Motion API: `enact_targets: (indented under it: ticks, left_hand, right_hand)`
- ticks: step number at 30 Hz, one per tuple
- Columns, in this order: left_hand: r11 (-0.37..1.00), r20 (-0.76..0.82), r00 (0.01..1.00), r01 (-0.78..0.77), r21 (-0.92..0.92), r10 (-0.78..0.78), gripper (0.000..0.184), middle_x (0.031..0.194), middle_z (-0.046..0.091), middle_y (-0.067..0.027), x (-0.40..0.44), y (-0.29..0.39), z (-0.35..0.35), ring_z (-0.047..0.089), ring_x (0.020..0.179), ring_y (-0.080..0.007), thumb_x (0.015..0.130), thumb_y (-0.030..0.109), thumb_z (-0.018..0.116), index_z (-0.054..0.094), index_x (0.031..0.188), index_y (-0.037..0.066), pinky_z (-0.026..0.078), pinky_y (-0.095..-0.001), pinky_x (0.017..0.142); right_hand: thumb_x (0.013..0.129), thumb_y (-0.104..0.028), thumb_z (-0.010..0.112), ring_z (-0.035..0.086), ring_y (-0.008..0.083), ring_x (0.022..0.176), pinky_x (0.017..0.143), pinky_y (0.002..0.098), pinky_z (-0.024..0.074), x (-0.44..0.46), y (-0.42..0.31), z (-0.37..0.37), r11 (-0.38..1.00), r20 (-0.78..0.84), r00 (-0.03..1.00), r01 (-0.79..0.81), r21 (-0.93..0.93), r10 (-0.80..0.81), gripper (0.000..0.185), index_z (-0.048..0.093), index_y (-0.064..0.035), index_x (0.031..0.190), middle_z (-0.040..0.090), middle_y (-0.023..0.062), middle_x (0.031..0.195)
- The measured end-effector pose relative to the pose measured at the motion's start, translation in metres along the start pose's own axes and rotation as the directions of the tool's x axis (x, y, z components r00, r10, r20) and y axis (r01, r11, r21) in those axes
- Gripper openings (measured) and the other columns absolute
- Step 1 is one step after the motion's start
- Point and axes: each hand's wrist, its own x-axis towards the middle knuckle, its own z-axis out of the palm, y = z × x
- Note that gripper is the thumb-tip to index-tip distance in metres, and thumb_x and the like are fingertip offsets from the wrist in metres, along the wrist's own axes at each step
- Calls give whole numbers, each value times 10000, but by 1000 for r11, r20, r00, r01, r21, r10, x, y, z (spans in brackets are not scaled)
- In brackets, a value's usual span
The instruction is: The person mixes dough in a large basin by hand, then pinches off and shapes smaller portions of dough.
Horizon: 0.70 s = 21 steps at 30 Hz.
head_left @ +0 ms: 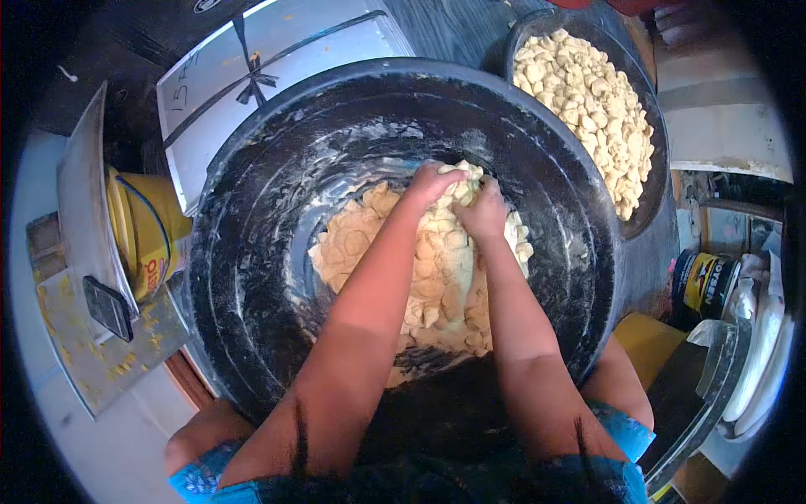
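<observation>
A yellow bucket [149, 244] stands at the left, outside a big black tub [243, 252]; a tied white box [214, 76] lies beyond the tub's far left rim; inside the tub, dough-like pieces [353, 235] spread across the middle of its floor toward the near edge; at the far side of that spread, the person's left hand [430, 186] and right hand [485, 210] face each other, fingers bent partly closed about a clump [466, 181] held between them, some fingertips hidden; beyond the tub's far right rim, a dark basin [645, 212] is heaped with similar pieces [592, 109]; the work seems partway, powder [457, 281] lying unevenly; whether the basin's heap is finished or yet to be handled cannot be told
</observation>
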Motion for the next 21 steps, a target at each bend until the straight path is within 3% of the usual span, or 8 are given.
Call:
enact_targets:
  ticks: [5,6,11,12,16,17,19,21]
  left_hand:
    - [728,217,963,264,-632,-162,251,871,667,-79,-35,31,8,648,786,-181,782,226,641,641,952,41,518,-320,680]
    - [718,266,933,356,-598,-241,249,898,661,-81,-44,42,9,647,783,-188,801,174,603,615,1004,29,531,-318,682]
    - [788,195,973,22,-616,126,294,960,637,-84,-118,114,13,637,828,-176,821,140,581,562,1085,12,523,-304,706]
    - [776,172,968,-34,-629,182,303,968,634,-81,-138,136,9,634,837,-169,826,139,583,551,1100,14,522,-299,713]
    - [814,178,911,-228,-534,373,339,1011,625,-67,-244,247,-15,625,874,-138,869,188,586,514,1157,24,528,-286,749]
    - [795,173,893,-265,-546,416,379,1033,607,-64,-269,264,-19,621,891,-141,862,195,598,482,1181,26,529,-286,767]
    - [760,186,885,-240,-604,427,430,1052,586,-59,-324,288,-25,615,911,-149,855,206,610,440,1215,42,529,-286,783]
    - [743,222,891,-170,-648,397,461,1084,560,-80,-373,292,-26,606,951,-176,838,188,620,411,1226,51,533,-315,807]
  right_hand:
    - [607,-174,731,501,347,1079,900,446,397,-4,-5,-10,998,31,998,61,11,-61,670,443,-134,1209,498,145,1161]
    - [613,-154,720,500,352,1074,892,443,401,-7,-7,-16,994,34,996,85,63,-87,659,440,-147,1210,494,146,1159]
    - [676,56,649,581,231,1000,830,354,482,-44,-30,-81,750,87,962,144,646,-260,633,362,-94,1220,533,112,1119]
    - [692,106,612,573,160,969,799,296,490,-47,-33,-89,722,-31,937,289,628,-348,624,330,-74,1219,536,93,1115]
    - [701,102,567,563,127,919,789,272,485,-107,-114,-213,575,-66,883,357,736,-465,553,362,-33,1197,533,65,1081]
    - [709,110,534,555,115,880,775,258,481,-128,-133,-247,477,35,879,225,849,-476,521,394,-24,1193,514,60,1092]
    - [710,100,498,555,141,939,728,268,476,-160,-147,-286,276,-4,774,231,933,-634,471,409,-19,1158,490,87,1142]
    - [719,85,593,542,128,905,738,251,477,-202,-160,-314,247,43,744,165,955,-666,457,430,-22,1133,483,67,1106]
